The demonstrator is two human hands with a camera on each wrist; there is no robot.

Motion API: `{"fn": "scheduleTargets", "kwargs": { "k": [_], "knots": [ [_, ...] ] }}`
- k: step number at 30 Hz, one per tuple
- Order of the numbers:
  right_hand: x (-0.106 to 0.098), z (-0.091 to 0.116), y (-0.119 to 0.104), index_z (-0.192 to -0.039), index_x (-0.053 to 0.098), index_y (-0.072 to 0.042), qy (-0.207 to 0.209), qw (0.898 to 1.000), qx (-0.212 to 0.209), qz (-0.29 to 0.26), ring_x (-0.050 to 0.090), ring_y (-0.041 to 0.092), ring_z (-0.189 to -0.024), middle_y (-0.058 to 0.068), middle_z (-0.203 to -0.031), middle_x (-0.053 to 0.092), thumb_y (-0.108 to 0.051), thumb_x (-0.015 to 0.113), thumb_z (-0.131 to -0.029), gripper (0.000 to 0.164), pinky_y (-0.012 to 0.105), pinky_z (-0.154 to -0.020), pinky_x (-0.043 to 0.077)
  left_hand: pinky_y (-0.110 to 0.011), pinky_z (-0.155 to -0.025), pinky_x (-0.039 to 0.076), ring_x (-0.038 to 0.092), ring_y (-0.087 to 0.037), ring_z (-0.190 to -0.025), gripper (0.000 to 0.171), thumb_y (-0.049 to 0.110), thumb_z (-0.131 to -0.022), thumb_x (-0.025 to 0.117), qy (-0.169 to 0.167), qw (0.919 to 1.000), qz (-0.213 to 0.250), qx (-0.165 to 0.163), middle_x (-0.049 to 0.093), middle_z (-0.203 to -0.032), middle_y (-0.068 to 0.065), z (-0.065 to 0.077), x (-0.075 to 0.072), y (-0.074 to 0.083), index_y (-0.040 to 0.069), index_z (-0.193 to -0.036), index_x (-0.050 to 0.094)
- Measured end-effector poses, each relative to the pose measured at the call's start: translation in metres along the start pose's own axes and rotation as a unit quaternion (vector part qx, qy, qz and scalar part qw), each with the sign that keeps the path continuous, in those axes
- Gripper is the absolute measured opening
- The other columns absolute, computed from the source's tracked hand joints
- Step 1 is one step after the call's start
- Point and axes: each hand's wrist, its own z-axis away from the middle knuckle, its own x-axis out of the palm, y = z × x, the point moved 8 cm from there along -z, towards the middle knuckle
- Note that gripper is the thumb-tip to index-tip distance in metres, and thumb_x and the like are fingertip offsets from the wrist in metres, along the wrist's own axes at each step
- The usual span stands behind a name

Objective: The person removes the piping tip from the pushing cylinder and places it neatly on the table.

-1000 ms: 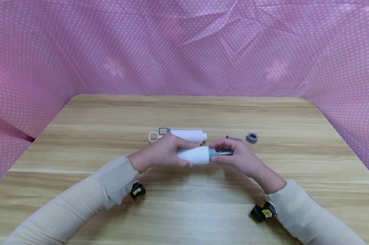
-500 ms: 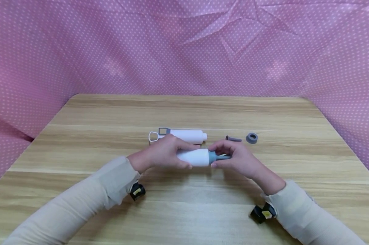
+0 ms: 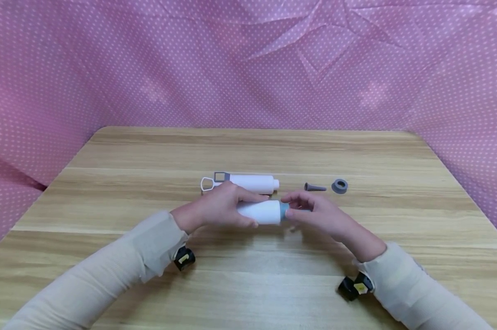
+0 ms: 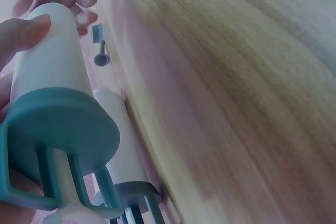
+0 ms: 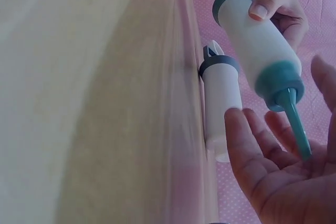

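Observation:
My left hand (image 3: 225, 206) grips a white icing syringe (image 3: 265, 212) by its barrel, holding it nearly level above the table. In the left wrist view its teal end cap (image 4: 68, 124) has finger loops and a pale plunger ring. At the other end, the right wrist view shows a teal collar (image 5: 281, 82) with a long teal nozzle (image 5: 296, 124). My right hand (image 3: 328, 213) is around this end, thumb and fingers spread apart. The nozzle tip overlaps the palm in the right wrist view; in the head view the fingers hide most of the nozzle.
Behind the held syringe lies a second white syringe (image 3: 253, 184) with a grey handle end. To its right are a small grey nozzle (image 3: 316, 187) and a grey ring collar (image 3: 339, 186). The wooden table (image 3: 248, 284) is backed by a pink dotted cloth (image 3: 248, 68).
The syringe has come slightly lower with my left hand's grip unchanged. My right thumb has moved up over the teal collar, and the nozzle is more hidden. The loose grey nozzle shows more fully.

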Motion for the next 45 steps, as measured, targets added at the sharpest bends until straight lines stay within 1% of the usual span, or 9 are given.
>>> {"fn": "scheduleTargets", "kwargs": {
  "k": [2,5,7,14,19,27,32,37,45],
  "knots": [
    [0.0018,0.0002,0.0019,-0.122,0.051,0.005,-0.010,1.000,0.006,-0.013,0.060,0.027,-0.092,0.019,-0.106,0.059,-0.023,0.058,-0.092,0.042,0.036,-0.079,0.053,-0.034,-0.087,0.046,0.055,-0.017,-0.101,0.052,0.025,-0.071,0.080,-0.001,1.0000,-0.003,-0.004,0.064,-0.117,-0.002,0.0000,0.0009,-0.0006,0.022,-0.120,0.063],
    [0.0039,-0.0004,0.0034,-0.120,0.051,0.008,-0.020,0.999,0.009,-0.034,0.063,0.028,-0.088,0.021,-0.104,0.060,-0.024,0.053,-0.095,0.041,0.038,-0.078,0.053,-0.034,-0.086,0.046,0.056,-0.016,-0.099,0.052,0.024,-0.071,0.080,0.003,1.0000,-0.008,0.003,0.065,-0.115,-0.002,0.0002,0.0011,0.0006,0.020,-0.120,0.064],
    [0.0038,-0.0009,0.0048,-0.119,0.052,0.008,-0.018,0.999,0.011,-0.038,0.064,0.026,-0.087,0.020,-0.104,0.061,-0.025,0.052,-0.095,0.041,0.038,-0.077,0.054,-0.033,-0.085,0.046,0.056,-0.016,-0.098,0.051,0.024,-0.071,0.080,0.004,1.0000,-0.007,0.002,0.066,-0.114,-0.001,0.0000,0.0015,0.0007,0.020,-0.119,0.064],
    [0.0033,-0.0014,0.0057,-0.117,0.052,0.010,-0.020,0.999,0.005,-0.050,0.064,0.024,-0.086,0.019,-0.101,0.062,-0.018,0.056,-0.093,0.037,0.038,-0.077,0.054,-0.032,-0.086,0.046,0.056,-0.015,-0.097,0.051,0.024,-0.071,0.080,-0.001,0.9999,-0.010,0.002,0.066,-0.112,0.001,-0.0003,0.0039,0.0014,0.020,-0.119,0.064],
    [0.0024,-0.0005,0.0038,-0.116,0.052,0.011,-0.017,0.998,-0.006,-0.057,0.063,0.022,-0.085,0.017,-0.098,0.062,-0.013,0.060,-0.090,0.036,0.038,-0.076,0.054,-0.030,-0.083,0.046,0.056,-0.013,-0.093,0.051,0.024,-0.071,0.080,0.000,0.9999,-0.016,0.005,0.067,-0.111,0.002,-0.0006,0.0044,0.0022,0.020,-0.120,0.064],
    [-0.0013,0.0017,0.0025,-0.115,0.055,0.007,0.000,1.000,-0.017,-0.024,0.058,0.021,-0.090,0.017,-0.101,0.061,-0.011,0.066,-0.084,0.037,0.028,-0.077,0.051,-0.030,-0.083,0.045,0.055,-0.014,-0.093,0.051,0.024,-0.072,0.080,-0.001,0.9999,-0.012,-0.002,0.066,-0.112,0.003,0.0000,0.0054,0.0028,0.020,-0.120,0.064],
    [-0.0010,0.0025,0.0024,-0.115,0.057,0.004,0.008,1.000,-0.016,-0.019,0.058,0.023,-0.094,0.016,-0.105,0.061,-0.011,0.070,-0.081,0.039,0.029,-0.080,0.050,-0.032,-0.085,0.046,0.056,-0.015,-0.096,0.052,0.025,-0.071,0.080,-0.002,0.9998,-0.017,-0.006,0.066,-0.114,0.002,0.0010,0.0066,0.0023,0.021,-0.120,0.063],
    [-0.0012,0.0034,0.0030,-0.114,0.059,0.000,0.016,1.000,-0.009,-0.009,0.058,0.023,-0.096,0.013,-0.108,0.061,-0.010,0.074,-0.077,0.041,0.031,-0.082,0.049,-0.032,-0.084,0.046,0.056,-0.015,-0.096,0.052,0.025,-0.071,0.080,-0.002,0.9998,-0.021,0.000,0.066,-0.113,0.001,0.0010,0.0078,0.0030,0.020,-0.120,0.063],
    [-0.0002,0.0041,0.0020,-0.114,0.059,-0.003,0.022,1.000,-0.012,0.005,0.058,0.023,-0.099,0.012,-0.111,0.062,-0.011,0.077,-0.073,0.046,0.033,-0.085,0.048,-0.031,-0.083,0.047,0.057,-0.014,-0.096,0.052,0.024,-0.071,0.079,0.000,0.9997,-0.024,0.011,0.066,-0.114,0.000,0.0020,0.0083,0.0047,0.017,-0.120,0.063]
  ]
}}
